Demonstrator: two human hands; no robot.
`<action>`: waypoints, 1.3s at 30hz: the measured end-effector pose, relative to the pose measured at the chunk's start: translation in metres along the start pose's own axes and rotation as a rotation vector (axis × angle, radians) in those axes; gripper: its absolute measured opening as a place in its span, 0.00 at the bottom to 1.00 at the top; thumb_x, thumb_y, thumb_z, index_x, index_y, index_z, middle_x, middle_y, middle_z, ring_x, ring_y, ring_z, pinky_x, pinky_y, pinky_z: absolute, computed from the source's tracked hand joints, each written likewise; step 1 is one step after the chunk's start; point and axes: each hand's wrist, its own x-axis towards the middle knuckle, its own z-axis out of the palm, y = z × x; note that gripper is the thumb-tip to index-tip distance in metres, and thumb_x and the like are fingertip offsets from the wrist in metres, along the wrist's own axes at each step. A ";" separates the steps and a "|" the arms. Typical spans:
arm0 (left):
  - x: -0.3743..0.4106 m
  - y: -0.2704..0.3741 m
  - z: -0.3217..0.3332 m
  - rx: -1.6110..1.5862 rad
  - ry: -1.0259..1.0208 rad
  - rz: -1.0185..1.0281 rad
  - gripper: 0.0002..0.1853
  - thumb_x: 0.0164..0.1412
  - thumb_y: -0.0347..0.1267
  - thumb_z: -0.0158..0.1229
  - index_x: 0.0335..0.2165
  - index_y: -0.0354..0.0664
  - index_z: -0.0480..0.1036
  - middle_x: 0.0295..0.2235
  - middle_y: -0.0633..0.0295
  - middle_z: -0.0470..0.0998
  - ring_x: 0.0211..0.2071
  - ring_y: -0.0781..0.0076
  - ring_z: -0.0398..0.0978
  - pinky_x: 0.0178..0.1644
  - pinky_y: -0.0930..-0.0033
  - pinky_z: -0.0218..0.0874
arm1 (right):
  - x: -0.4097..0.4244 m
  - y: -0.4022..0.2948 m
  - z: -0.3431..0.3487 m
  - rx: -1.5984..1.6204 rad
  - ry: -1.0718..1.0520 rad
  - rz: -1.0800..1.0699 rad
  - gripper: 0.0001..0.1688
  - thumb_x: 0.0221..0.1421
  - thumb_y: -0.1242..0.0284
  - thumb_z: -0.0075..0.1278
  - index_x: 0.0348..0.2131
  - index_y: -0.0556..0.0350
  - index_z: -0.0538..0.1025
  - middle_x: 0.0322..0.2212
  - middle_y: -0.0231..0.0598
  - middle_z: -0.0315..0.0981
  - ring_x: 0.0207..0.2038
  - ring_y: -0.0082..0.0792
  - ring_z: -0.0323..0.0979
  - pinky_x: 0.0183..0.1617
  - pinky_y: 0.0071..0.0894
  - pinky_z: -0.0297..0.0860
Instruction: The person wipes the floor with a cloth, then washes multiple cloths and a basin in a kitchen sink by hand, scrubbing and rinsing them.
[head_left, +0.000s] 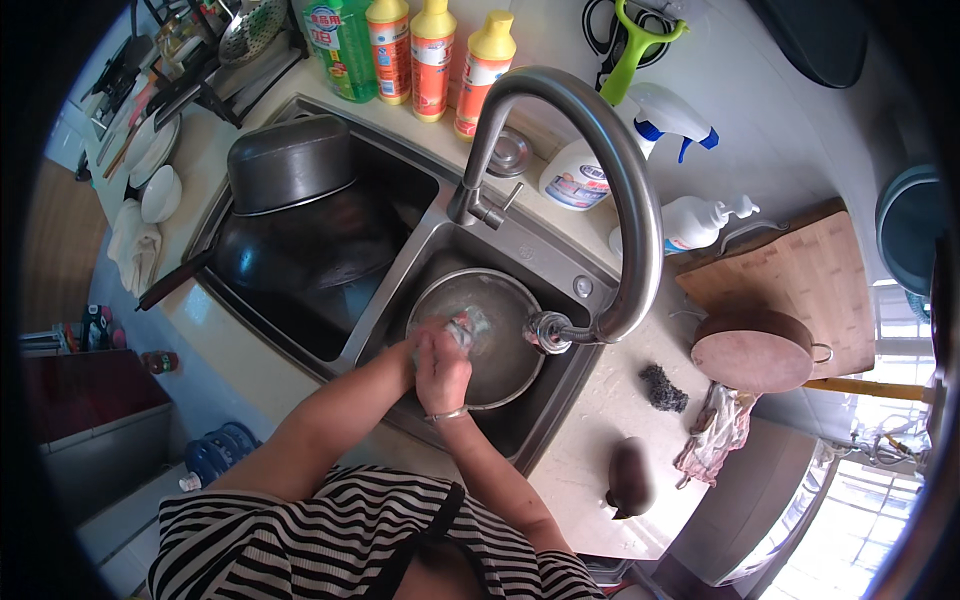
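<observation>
My left hand (431, 334) and my right hand (444, 375) are pressed together over a round metal pan (517, 375) in the right sink basin. Between them is a crumpled, pale wet cloth (469, 330) with reddish patches. My right hand is closed on it; the left is blurred and partly covered by the right. The curved steel faucet (649, 225) arches over the basin, its spray head (549, 332) beside the pan's rim. Whether water runs from it cannot be made out.
The left basin holds a metal pot (289, 165) and a dark wok (307, 240). Several bottles (431, 60) line the back ledge. On the right counter lie a scouring pad (664, 388), an eggplant (631, 476), a rag (716, 431) and a round board (752, 352) leaning by a cutting board (817, 285).
</observation>
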 end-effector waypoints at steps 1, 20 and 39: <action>0.000 -0.007 -0.001 0.096 -0.070 0.126 0.15 0.56 0.43 0.51 0.25 0.43 0.69 0.24 0.64 0.72 0.25 0.73 0.68 0.27 0.70 0.59 | 0.003 0.007 0.004 -0.002 0.041 0.003 0.04 0.50 0.74 0.48 0.30 0.55 0.71 0.22 0.50 0.71 0.24 0.54 0.69 0.28 0.44 0.67; -0.051 0.023 0.094 0.270 0.700 -0.374 0.33 0.52 0.50 0.54 0.51 0.42 0.59 0.47 0.55 0.65 0.43 0.56 0.66 0.33 0.50 0.65 | -0.018 0.190 0.026 -0.399 -0.021 0.399 0.18 0.49 0.73 0.44 0.42 0.55 0.65 0.35 0.52 0.67 0.39 0.55 0.66 0.41 0.48 0.64; -0.106 0.050 0.126 -0.188 -0.102 -0.250 0.41 0.48 0.64 0.43 0.51 0.47 0.60 0.45 0.54 0.70 0.46 0.54 0.69 0.46 0.43 0.63 | -0.006 0.053 -0.060 1.653 -0.418 0.560 0.34 0.57 0.56 0.40 0.57 0.53 0.54 0.48 0.44 0.62 0.47 0.39 0.66 0.50 0.37 0.64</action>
